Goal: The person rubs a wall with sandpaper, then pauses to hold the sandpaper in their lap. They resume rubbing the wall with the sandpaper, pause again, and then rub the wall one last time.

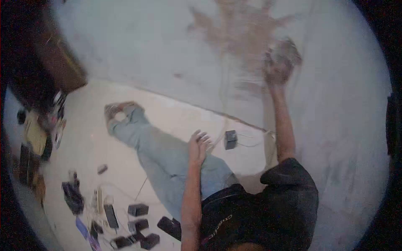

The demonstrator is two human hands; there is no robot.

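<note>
My right hand (278, 73) is raised against the pale wall (146, 46), below and right of a brown smeared patch (240, 29). It is blurred and closed on a greyish, crumpled-looking thing (284, 52), whose kind I cannot make out. My left hand (199, 146) rests on the thigh of my light blue trousers (167, 150), with its fingers apart and nothing in it. My legs stretch out along the floor beside the wall.
A small dark box-shaped device (230, 139) with a cable stands near the wall's foot. Several black adapters (138, 209), cables and a dark phone-like slab (169, 227) lie on the pale floor (96, 138) at lower left. Brown furniture (63, 62) stands at upper left.
</note>
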